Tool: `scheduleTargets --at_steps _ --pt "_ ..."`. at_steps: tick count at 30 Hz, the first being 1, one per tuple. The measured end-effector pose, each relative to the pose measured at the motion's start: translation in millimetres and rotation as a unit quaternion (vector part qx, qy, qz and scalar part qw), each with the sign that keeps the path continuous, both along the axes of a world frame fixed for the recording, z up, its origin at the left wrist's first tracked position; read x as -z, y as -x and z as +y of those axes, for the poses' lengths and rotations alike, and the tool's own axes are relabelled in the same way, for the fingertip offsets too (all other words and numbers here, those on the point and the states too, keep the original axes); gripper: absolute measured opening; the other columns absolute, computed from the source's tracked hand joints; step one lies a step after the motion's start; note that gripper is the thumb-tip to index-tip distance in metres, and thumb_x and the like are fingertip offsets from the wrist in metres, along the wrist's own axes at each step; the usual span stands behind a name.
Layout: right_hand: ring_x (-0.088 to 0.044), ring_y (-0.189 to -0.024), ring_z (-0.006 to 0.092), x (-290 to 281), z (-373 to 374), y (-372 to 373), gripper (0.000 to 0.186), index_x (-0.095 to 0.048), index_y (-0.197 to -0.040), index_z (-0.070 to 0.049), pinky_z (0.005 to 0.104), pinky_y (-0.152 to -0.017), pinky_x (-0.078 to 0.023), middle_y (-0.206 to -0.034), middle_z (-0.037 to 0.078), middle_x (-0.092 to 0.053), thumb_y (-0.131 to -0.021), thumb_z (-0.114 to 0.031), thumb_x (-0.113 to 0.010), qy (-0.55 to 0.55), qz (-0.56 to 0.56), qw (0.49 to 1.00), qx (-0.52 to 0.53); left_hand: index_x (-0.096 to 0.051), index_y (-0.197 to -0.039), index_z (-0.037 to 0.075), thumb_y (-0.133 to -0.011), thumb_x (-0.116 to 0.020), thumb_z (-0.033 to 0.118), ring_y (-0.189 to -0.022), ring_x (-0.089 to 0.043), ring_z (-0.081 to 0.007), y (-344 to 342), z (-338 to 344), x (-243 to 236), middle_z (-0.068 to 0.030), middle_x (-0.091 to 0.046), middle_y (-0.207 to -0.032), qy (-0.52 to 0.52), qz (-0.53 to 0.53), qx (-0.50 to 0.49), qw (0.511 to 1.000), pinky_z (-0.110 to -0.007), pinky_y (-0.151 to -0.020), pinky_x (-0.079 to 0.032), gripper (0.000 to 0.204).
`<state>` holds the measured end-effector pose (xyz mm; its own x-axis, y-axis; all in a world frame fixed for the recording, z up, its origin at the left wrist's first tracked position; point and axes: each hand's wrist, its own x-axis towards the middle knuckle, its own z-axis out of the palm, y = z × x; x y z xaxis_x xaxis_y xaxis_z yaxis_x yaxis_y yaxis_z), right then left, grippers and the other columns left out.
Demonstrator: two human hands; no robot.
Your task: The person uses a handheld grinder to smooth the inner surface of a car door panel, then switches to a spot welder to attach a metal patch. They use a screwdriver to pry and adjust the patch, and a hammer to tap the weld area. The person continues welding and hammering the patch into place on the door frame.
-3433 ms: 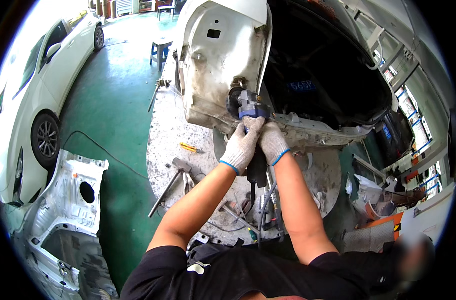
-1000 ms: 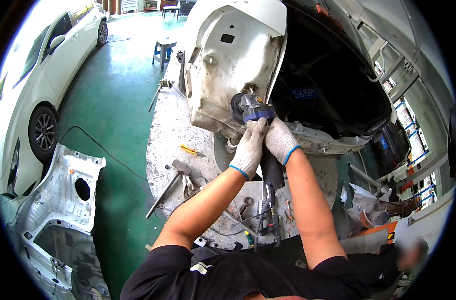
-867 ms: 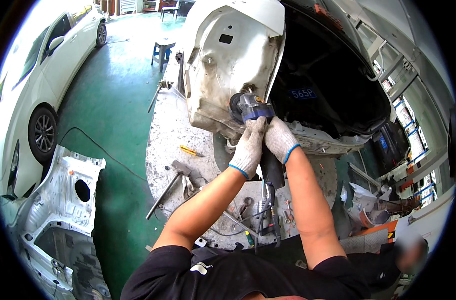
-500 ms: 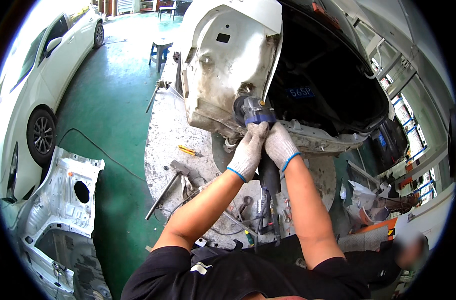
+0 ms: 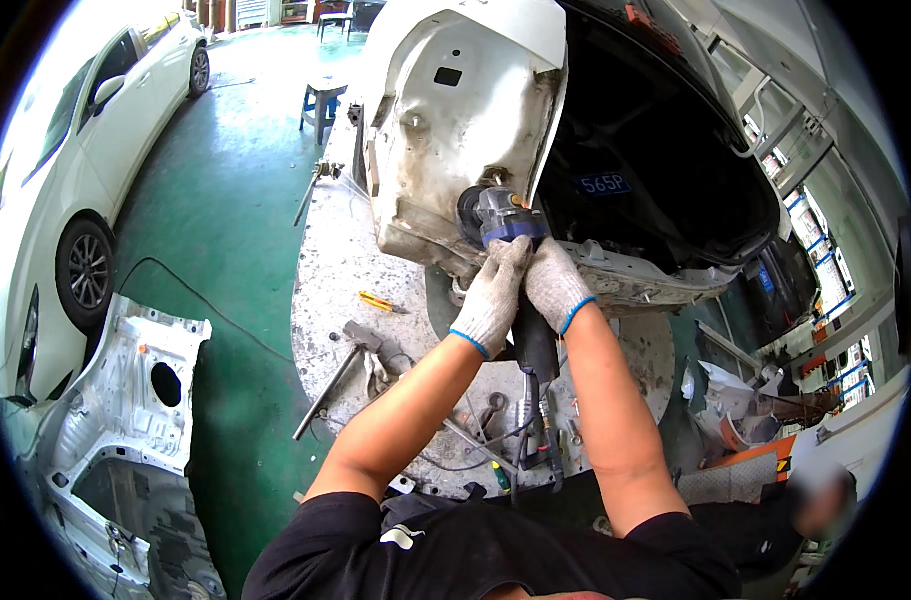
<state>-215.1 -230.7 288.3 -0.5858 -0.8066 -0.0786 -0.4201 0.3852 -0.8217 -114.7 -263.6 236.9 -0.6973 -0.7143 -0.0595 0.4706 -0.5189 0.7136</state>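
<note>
An angle grinder (image 5: 509,218) is held between my two hands, its disc end pointing away from me. My left hand (image 5: 492,292), in a white knitted glove with blue trim, wraps round the body from the left. My right hand (image 5: 556,285), gloved the same way, closes round the right side. The black grip (image 5: 537,350) and its cord run back toward me beneath my wrists. At the lower edge of a dirty white car body panel (image 5: 445,135) sits the dark disc (image 5: 469,214); whether it touches the metal I cannot tell.
A hammer (image 5: 337,380), a yellow cutter knife (image 5: 380,302) and several wrenches lie on the worn pale surface (image 5: 320,265). To the left are a cut-out metal body panel (image 5: 125,400) and a white car (image 5: 105,120). A person (image 5: 775,520) is at the lower right.
Both my hands and the grinder have shifted slightly to the left and away from me. The disc sits a little farther left against the panel's edge in view.
</note>
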Motion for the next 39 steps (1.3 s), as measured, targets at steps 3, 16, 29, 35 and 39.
scheduleTargets --at_steps 3,16,29,35,39 --pt "-0.073 -0.095 0.0330 26 3 25 0.057 -0.070 -0.114 0.003 0.0451 -0.081 -0.056 -0.102 0.025 -0.074 -0.089 -0.048 -0.077 0.017 -0.011 1.000 0.021 -0.056 -0.141 -0.002 -0.101 -0.062 0.055 -0.116 -0.060 -0.0197 -5 8 -12 -0.0125 -0.066 -0.128 0.001 -0.007 0.030 1.000 -0.033 -0.103 -0.047 0.070" --pt "-0.073 -0.088 0.0338 45 0 16 0.042 -0.070 -0.112 0.000 0.0446 -0.078 -0.056 -0.097 0.023 -0.075 -0.092 -0.036 -0.075 0.157 0.028 0.986 -0.053 -0.057 -0.140 -0.001 -0.100 -0.067 0.043 -0.112 -0.060 -0.0175 4 -4 19 -0.0107 -0.067 -0.124 0.098 0.006 -0.026 0.995 -0.032 -0.100 -0.048 0.060" --pt "-0.073 -0.095 0.0325 37 -3 6 0.044 -0.066 -0.119 0.000 0.0431 -0.081 -0.056 -0.104 0.023 -0.075 -0.093 -0.034 -0.074 0.122 0.025 0.990 -0.069 -0.057 -0.139 -0.001 -0.099 -0.068 0.042 -0.112 -0.061 -0.0186 3 -6 24 -0.0115 -0.067 -0.125 0.080 -0.019 -0.063 0.995 -0.033 -0.100 -0.048 0.060" --pt "-0.071 -0.091 0.0248 43 -5 5 0.046 -0.067 -0.118 -0.002 0.0412 -0.080 -0.056 -0.102 0.017 -0.076 -0.089 -0.034 -0.080 0.176 0.030 0.982 -0.063 -0.058 -0.138 0.000 -0.099 -0.068 0.042 -0.112 -0.061 -0.0176 -3 -4 16 -0.0108 -0.067 -0.125 0.099 -0.010 -0.059 0.993 -0.032 -0.099 -0.049 0.058" --pt "-0.072 -0.091 0.0282 38 1 -2 0.044 -0.069 -0.117 -0.001 0.0419 -0.080 -0.056 -0.101 0.019 -0.076 -0.090 -0.036 -0.078 0.136 -0.039 0.990 -0.016 -0.058 -0.138 -0.001 -0.100 -0.068 0.043 -0.112 -0.061 -0.0171 -2 -5 18 -0.0100 -0.067 -0.124 0.090 -0.018 -0.027 0.995 -0.032 -0.100 -0.048 0.059"
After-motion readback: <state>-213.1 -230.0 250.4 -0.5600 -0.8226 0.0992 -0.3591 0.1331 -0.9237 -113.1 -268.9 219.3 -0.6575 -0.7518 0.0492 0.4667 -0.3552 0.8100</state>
